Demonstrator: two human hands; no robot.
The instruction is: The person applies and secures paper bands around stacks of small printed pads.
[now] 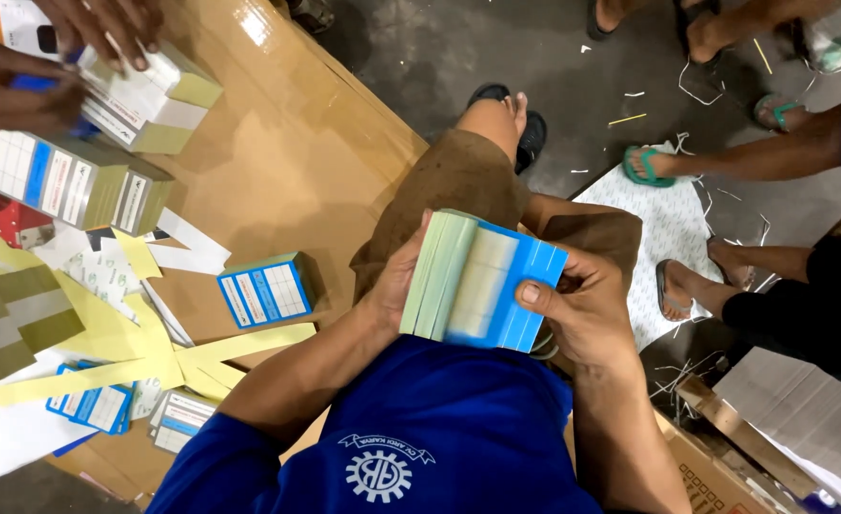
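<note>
Midway, by the look of it: left hand (396,286) and right hand (577,309) both closed on one stack (477,281) of blue-and-white slips, held edge-up over the lap, thumbs across the near face, not yet banded or set down. Judged done: several bundles (78,179) lying on the cardboard (296,143) at left, another person's hands (54,57) on one of them. Left loose: yellow strips (116,343) and small packs (266,290).
</note>
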